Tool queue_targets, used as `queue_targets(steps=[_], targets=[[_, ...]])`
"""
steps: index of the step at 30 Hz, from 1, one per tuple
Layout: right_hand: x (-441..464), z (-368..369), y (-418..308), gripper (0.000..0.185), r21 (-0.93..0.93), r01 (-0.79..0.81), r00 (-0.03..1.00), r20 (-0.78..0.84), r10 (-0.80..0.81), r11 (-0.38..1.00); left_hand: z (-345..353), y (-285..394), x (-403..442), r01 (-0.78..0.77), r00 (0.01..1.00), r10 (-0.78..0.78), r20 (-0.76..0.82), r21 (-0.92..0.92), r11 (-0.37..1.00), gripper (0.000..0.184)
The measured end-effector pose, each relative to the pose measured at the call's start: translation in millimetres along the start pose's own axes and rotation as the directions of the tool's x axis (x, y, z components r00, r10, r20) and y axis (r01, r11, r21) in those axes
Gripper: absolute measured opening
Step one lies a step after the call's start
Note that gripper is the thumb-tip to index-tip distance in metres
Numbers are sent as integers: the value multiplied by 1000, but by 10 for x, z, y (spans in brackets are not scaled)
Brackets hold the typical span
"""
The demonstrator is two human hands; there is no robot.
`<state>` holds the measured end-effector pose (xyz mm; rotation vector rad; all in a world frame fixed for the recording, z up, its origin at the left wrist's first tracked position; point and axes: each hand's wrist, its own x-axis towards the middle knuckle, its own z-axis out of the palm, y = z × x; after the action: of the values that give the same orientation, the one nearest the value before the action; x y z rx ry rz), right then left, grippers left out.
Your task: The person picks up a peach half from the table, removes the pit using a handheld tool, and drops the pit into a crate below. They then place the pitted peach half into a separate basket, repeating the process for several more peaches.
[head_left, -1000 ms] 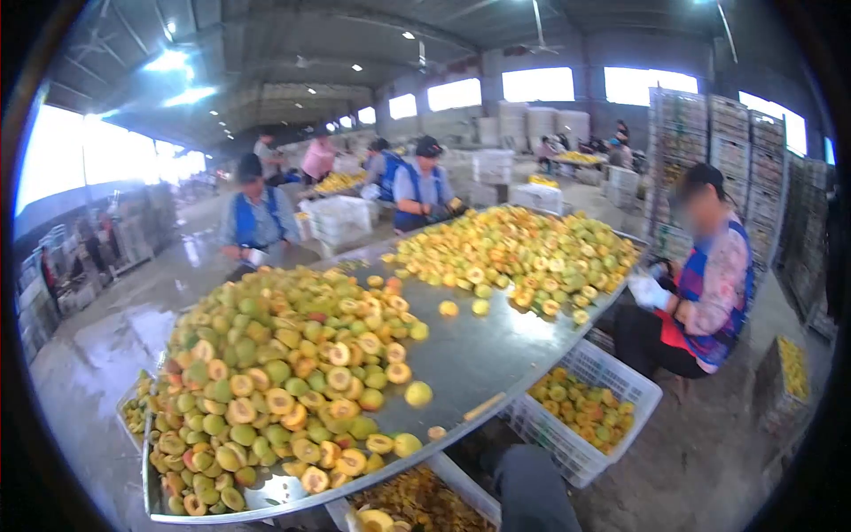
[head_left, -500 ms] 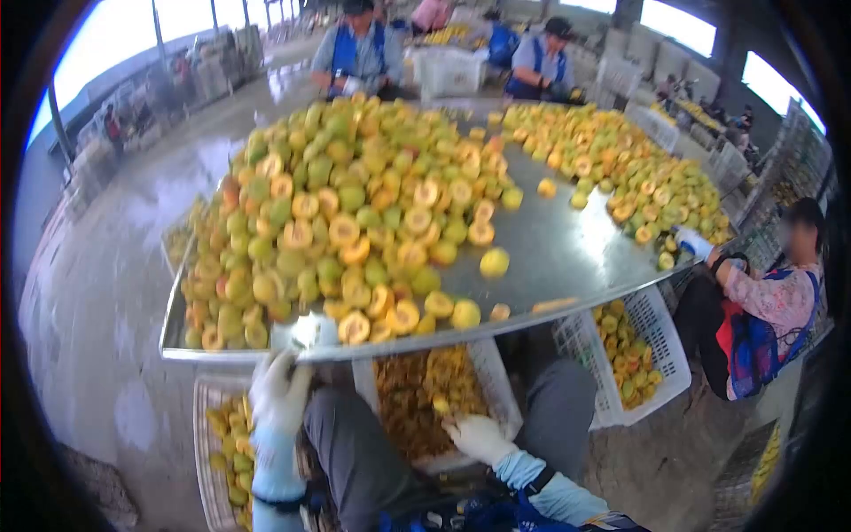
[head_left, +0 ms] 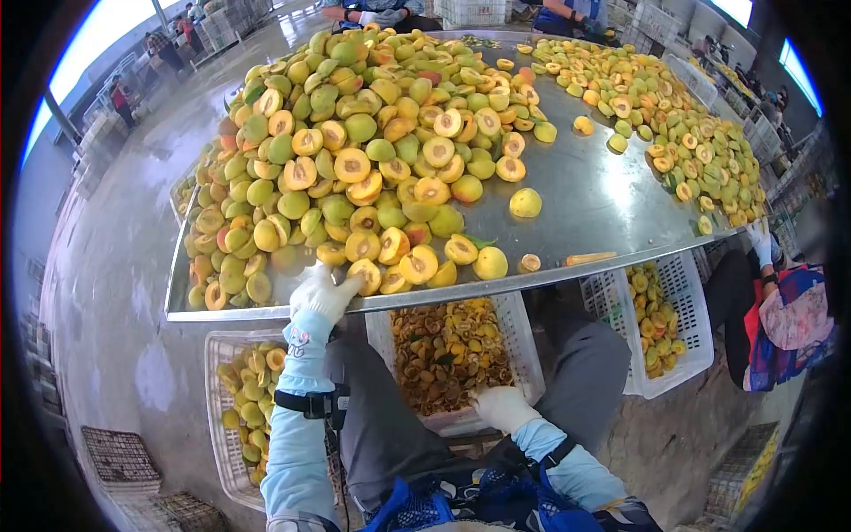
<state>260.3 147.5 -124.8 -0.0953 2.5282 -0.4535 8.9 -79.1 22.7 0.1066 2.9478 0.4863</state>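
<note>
The white-gloved left hand point(head_left: 325, 294) has reached over the grey metal table point(head_left: 589, 208)'s seven-o'clock rim, fingers parted. White-gloved right hand point(head_left: 503, 409): grip unclear.

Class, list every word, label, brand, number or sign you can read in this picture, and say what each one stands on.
No readable text anywhere.
Left sleeve: a small outlined print; any lettering in it is too small to read.
Black wrist strap: no legible marking.
White crate between the knees: no lettering visible.
Stacked crates in the background: too blurred to read.
</note>
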Motion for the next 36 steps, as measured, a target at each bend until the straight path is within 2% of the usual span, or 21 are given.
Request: queue_targets(steps=[2,6,8,9,10,11,12,13,14,15,16,17,18,20,21,22,24,26,28,34,36], targets=[[-33,-296,-202,38,94,-90,990,-103,99,992,86,120,19,-28,1000,27,-14,-45,999,69],[-73,-337,-231,39,297,9,970,-236,64,955,155,374,16,96,988,-99,117,37,995,57],[-158,-434,-305,40,329,75,956,-293,26,941,247,284,-33,-222,952,221,-213,20,975,50],[-223,-512,-340,40,330,77,954,-298,26,941,323,204,-45,-334,895,296,-333,-62,940,46],[-315,-589,-367,38,403,91,930,-361,67,911,367,156,-80,-333,896,296,-332,-60,941,46],[-369,-630,-364,36,468,113,903,-417,107,877,396,113,-122,-329,935,128,-332,-670,666,45],[-375,-630,-312,36,464,121,904,-416,96,877,401,80,-161,-230,973,-3,-231,-970,78,45],[-385,-617,-237,33,479,135,872,-474,126,867,184,225,-437,-107,989,72,-132,-954,-281,45],[-397,-605,-201,31,493,148,838,-523,156,857,260,196,-508,-175,976,70,-206,-935,-308,44],[-408,-677,-214,26,505,137,814,-548,194,852,251,245,-637,-98,985,100,-144,-925,-368,42],[-407,-816,-298,24,686,176,827,-492,273,706,234,308,-770,-17,987,135,-82,-905,-426,42],[-488,-973,-414,24,664,256,816,-539,211,703,267,327,-862,158,982,167,86,-858,-488,51],[-584,-1184,-599,24,641,331,798,-582,158,693,262,420,-985,191,976,182,117,-863,-468,58],[-562,-1314,-840,20,266,602,585,-789,-189,753,351,559,-1166,120,990,108,85,-917,-380,61],[-597,-1457,-991,21,213,558,600,-771,-213,802,286,626,-1280,185,981,130,142,-884,-429,62],[-557,-1442,-1024,21,217,552,605,-768,-208,805,321,644,-1311,193,980,133,150,-882,-431,62],[-452,-1362,-1028,25,149,340,657,-744,-121,929,393,649,-1360,-48,998,30,-56,-977,-207,60],[-437,-1312,-1021,28,114,360,636,-757,-154,926,376,618,-1407,-42,998,30,-48,-982,-186,60],[-454,-1269,-1019,23,218,353,712,-694,-110,910,358,595,-1438,-79,997,24,-79,-997,-15,60],[-425,-1214,-1071,21,253,335,735,-673,-84,908,324,621,-1492,-54,998,36,-53,-998,44,51],[-404,-1176,-1082,21,240,342,716,-693,-86,908,342,630,-1529,-134,991,2,-134,-990,43,49]])
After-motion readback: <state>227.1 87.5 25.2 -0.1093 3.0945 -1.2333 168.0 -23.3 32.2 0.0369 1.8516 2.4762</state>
